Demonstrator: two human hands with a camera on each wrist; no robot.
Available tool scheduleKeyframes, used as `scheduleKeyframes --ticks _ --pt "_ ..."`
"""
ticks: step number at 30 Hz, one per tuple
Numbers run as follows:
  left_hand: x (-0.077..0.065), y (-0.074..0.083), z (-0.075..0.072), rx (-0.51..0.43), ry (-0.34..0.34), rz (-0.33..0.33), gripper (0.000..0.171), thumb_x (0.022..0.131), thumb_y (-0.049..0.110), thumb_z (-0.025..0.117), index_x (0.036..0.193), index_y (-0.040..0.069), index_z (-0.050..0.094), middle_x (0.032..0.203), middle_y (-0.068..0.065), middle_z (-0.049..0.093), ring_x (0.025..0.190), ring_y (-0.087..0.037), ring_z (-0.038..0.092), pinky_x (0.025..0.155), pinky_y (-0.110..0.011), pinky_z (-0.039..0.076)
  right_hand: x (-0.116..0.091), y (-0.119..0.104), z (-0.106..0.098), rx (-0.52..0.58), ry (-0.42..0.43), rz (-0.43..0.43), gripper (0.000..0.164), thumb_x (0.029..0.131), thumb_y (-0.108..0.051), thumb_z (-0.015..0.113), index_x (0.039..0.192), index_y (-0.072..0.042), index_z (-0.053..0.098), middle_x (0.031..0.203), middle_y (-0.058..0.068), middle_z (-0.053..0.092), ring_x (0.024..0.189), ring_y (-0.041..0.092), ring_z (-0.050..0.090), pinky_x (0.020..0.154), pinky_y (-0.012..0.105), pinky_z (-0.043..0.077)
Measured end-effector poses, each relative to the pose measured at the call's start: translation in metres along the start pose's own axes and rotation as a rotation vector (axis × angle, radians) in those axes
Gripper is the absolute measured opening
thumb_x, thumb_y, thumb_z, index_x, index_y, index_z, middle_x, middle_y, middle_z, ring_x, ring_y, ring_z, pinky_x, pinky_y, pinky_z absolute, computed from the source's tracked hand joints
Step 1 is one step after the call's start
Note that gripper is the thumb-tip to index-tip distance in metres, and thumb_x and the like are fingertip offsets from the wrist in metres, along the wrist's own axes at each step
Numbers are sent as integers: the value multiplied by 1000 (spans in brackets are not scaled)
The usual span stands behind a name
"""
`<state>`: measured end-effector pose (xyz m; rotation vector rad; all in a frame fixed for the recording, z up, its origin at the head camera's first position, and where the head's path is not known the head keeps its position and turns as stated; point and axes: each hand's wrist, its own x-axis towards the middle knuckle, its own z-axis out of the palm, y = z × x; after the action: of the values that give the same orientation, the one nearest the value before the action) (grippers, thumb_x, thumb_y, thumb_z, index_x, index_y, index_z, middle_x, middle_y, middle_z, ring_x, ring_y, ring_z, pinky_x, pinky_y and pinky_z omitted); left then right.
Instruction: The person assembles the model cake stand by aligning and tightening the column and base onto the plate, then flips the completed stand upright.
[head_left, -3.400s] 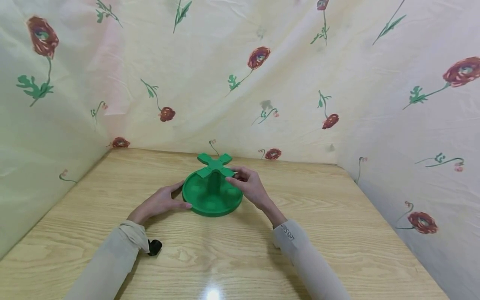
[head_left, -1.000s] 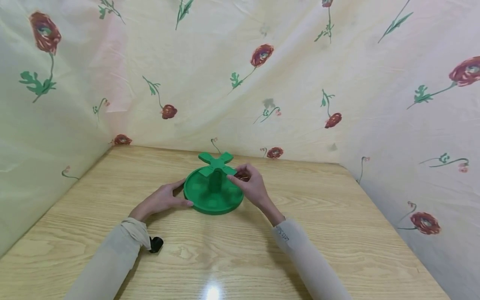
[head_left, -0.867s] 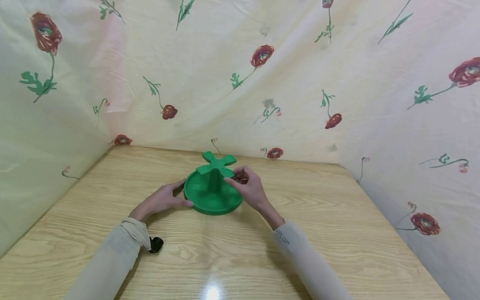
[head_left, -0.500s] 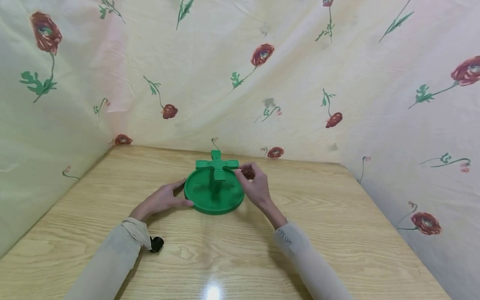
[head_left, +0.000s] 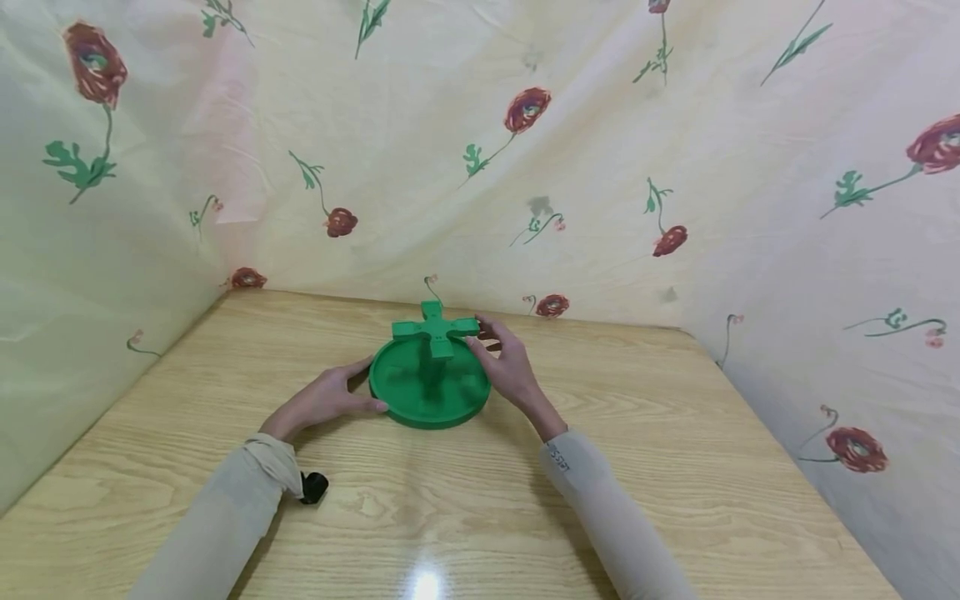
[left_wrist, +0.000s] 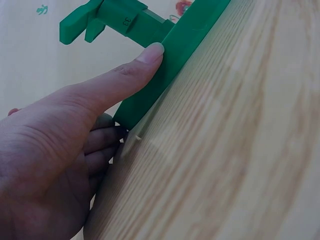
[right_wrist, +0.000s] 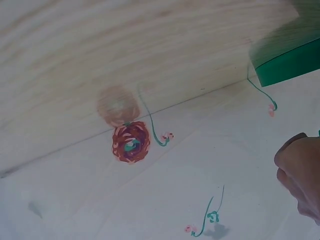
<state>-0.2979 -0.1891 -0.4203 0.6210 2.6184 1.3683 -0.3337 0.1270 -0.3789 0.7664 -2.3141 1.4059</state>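
A round green tray (head_left: 420, 422) with a low rim stands on the table, and a post rises from its middle. On that post sits a green cross-shaped top (head_left: 437, 328), its arms now pointing front, back, left and right. My left hand (head_left: 330, 397) grips the tray's left side; in the left wrist view the thumb (left_wrist: 150, 54) presses the rim while the fingers curl at its lower edge. My right hand (head_left: 513, 367) pinches the right arm of the cross between thumb and fingers. In the right wrist view this hand (right_wrist: 302, 170) shows only partly, near the tray's edge (right_wrist: 290, 66).
The light wood table (head_left: 420, 508) runs back to a hanging cloth (head_left: 420, 150) with printed red flowers, which also encloses both sides. A small black object (head_left: 313, 487) shows at the left sleeve's cuff.
The cross-shaped top has turned from a diagonal stance to a straight one. My right hand has moved with its arm, back and forth slightly; the left hand stays on the tray.
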Motion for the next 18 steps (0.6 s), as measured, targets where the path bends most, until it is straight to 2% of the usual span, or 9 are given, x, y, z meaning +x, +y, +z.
scheduleKeyframes --ticks 8,15,18 --pt "1 -2 0 -6 -3 -2 103 88 41 84 164 4 25 166 -21 27 154 -39 20 119 -60 25 0 1 0 66 29 61 36 103 -9 66 135 4 59 124 20 65 114 33 63 92 47 52" --pt "1 -1 0 -2 -3 6 103 88 41 84 164 3 25 166 -21 27 153 -40 20 119 -59 26 -3 1 0 66 66 31 33 99 -1 70 128 11 61 118 25 66 111 39 62 89 47 53" --pt "1 -1 -1 -3 -2 1 104 88 42 84 164 3 25 166 -21 27 153 -40 21 119 -59 26 -6 -11 -1 74 63 31 33 98 2 70 126 14 60 116 28 65 108 41 63 89 44 54"
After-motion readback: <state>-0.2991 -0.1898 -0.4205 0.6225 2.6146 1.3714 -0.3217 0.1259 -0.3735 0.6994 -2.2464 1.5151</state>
